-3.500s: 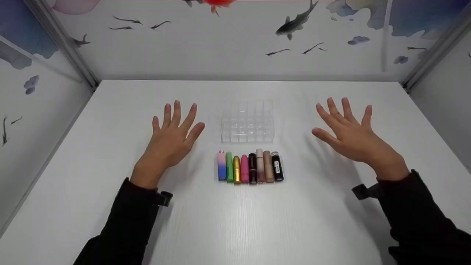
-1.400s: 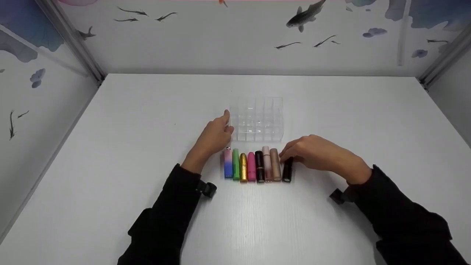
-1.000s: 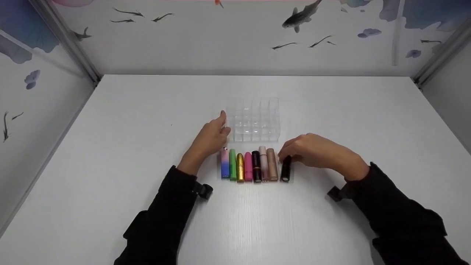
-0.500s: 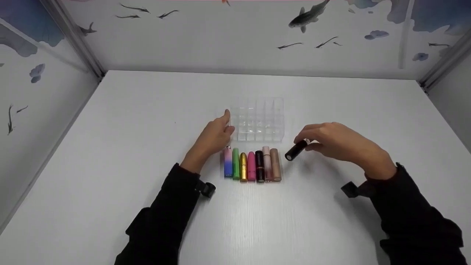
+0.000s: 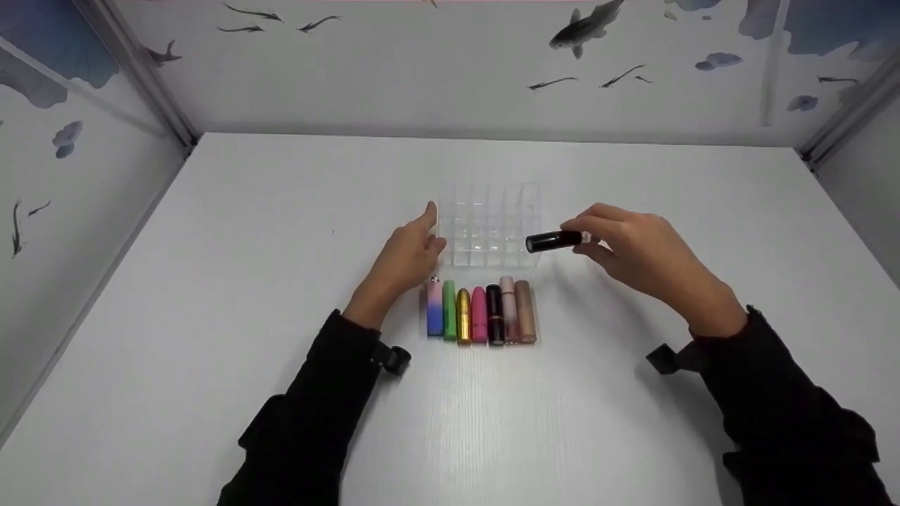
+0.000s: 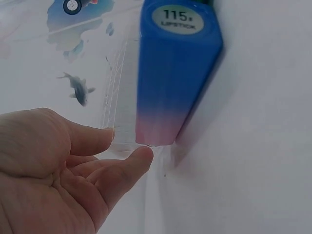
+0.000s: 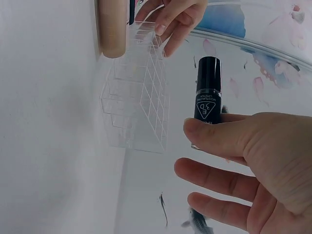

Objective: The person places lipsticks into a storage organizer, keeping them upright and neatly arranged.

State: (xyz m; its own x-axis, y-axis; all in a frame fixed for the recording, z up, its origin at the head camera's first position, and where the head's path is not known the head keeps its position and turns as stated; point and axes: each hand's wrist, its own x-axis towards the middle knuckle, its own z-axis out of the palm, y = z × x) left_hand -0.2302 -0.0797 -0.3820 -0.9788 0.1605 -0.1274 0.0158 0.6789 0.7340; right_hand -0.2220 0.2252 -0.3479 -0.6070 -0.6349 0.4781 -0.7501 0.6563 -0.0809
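My right hand (image 5: 643, 256) pinches a black lipstick (image 5: 553, 242) between thumb and fingers, raised off the table. It lies nearly level, its free end overlapping the right front of the clear lipstick organizer (image 5: 490, 225). White lettering shows on the lipstick in the right wrist view, where the last fingers (image 7: 219, 209) stay off it. My left hand (image 5: 404, 256) holds the organizer at its left end, thumb near the front corner and index finger along the side. In the left wrist view a pink-and-blue lipstick (image 6: 175, 83) stands large beside the left fingertips. No tube shows in the organizer's compartments.
Several tubes lie side by side before the organizer: the pink-and-blue one at left, then green (image 5: 449, 310), gold (image 5: 464, 316), pink (image 5: 479, 315), black (image 5: 495, 315), pale pink (image 5: 509, 309) and tan (image 5: 525, 311). Panels printed with fish (image 5: 586, 29) surround the white table (image 5: 267, 211).
Both hands were spread open over the table at first. The left hand came to the organizer. The right hand took the black lipstick from the row's right end, lifted it and brought it level beside the organizer.
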